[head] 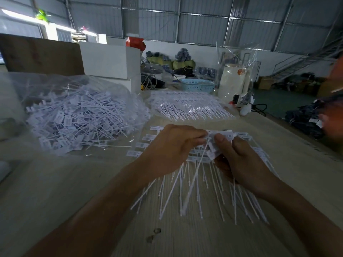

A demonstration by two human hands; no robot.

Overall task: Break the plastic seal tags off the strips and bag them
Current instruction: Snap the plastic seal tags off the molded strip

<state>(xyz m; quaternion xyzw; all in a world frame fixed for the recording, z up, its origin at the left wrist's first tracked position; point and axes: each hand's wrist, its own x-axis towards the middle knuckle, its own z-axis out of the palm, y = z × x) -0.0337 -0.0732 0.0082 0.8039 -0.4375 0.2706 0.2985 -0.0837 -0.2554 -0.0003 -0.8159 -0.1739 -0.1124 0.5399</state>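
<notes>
Centre of frame: tag (210, 143) pinched by left hand (172, 149) at its head, tail hanging down toward lower centre; right hand (239, 160) clamped on the strip (222, 135), thumb pressed just beside the joint. More strips (144, 143) lying fanned beneath on the table (55, 201), tails spread toward the lower edge.

Likely trouble: a twist off-line could snap the tail rather than the joint; loose neighbouring tags could shake free and scatter; tails could tangle with the fan below, dragging other strips along; a long reach to the bag (74, 115) at left, heaped with loose tags, could drop the piece short of its mouth.

Upper centre: sealed pack (189, 106) of strips; behind it a basket (197, 86).

Printing visible on tag heads, too blurred to read; no brand legible anywhere.
</notes>
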